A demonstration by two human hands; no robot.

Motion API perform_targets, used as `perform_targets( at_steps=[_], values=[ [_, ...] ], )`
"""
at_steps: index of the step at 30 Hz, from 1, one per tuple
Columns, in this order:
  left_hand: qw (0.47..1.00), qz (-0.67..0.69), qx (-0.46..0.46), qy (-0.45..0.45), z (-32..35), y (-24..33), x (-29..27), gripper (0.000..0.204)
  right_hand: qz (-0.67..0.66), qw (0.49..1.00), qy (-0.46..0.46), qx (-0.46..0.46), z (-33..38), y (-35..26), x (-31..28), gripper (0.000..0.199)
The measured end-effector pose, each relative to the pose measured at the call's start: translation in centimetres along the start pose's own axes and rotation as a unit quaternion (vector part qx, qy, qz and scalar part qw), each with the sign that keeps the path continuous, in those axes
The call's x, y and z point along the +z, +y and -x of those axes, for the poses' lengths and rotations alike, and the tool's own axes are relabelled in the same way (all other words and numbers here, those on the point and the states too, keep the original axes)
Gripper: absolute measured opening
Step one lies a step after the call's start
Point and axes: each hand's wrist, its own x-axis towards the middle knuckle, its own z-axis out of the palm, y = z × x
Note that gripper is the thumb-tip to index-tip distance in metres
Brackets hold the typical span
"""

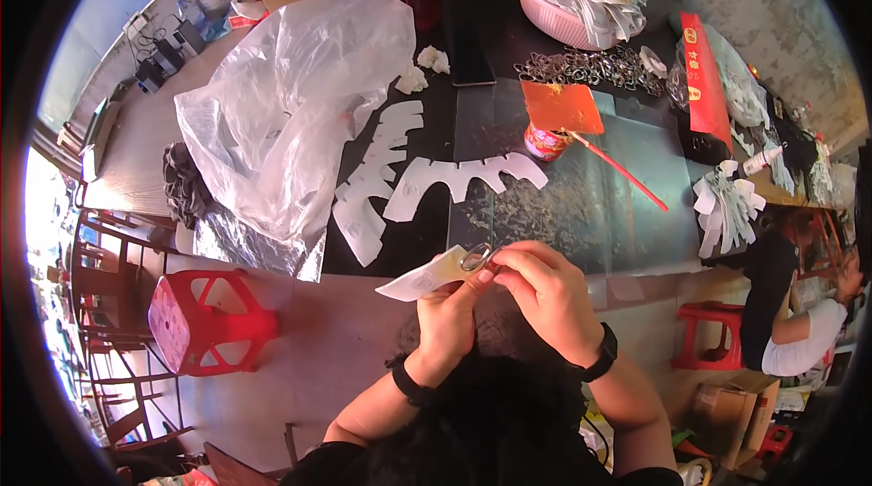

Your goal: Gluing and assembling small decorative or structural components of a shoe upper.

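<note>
My left hand [445, 321] is closed on a flat white cut piece [420, 277] that juts out to the left, just off the table's near edge. A metal ring [475, 257] sits at the right end of this piece, and the fingers of my right hand [550, 293] pinch it there. Exactly how ring and piece join is hidden by my fingertips. Beyond my hands, two white comb-edged strips lie on the table: a curved strip [427, 179] and a longer strip [363, 213] to its left.
A clear plastic bag [291, 104] covers the left side. An orange card [561, 108] and red stick [627, 175] rest on a small can [545, 143]. Behind are metal rings [590, 68] and a pink basket [563, 23] of white pieces. Red stools [213, 322] and another person [799, 322] flank the table.
</note>
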Motion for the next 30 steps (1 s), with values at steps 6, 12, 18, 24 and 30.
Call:
perform_targets(
  at_steps=[6, 12, 18, 24, 30],
  values=[
    [0.999, 0.007, -0.030, 0.009, -0.2, 0.4, -0.1, 0.022, -0.030, 0.999, 0.012, 0.015, -0.3, -0.3, 0.4, 0.020],
    [0.998, 0.044, 0.000, -0.032, -0.3, 0.3, -0.2, 0.022, 0.002, 0.999, 0.046, 0.018, 0.0, -0.5, 0.9, 0.019],
    [0.997, 0.059, 0.008, -0.053, 0.1, 0.5, -0.1, 0.022, 0.016, 1.000, 0.003, 0.017, -0.7, -0.9, -0.2, 0.018],
    [0.990, 0.030, 0.065, -0.122, 0.5, -0.2, -0.6, 0.047, -0.091, 0.992, -0.090, 0.007, -2.0, -0.9, -2.1, 0.008],
    [0.958, 0.061, -0.014, -0.279, -0.6, 6.1, -2.7, 0.079, -0.145, 0.981, -0.127, -0.020, -2.6, 0.0, -5.2, 0.012]
  ],
)
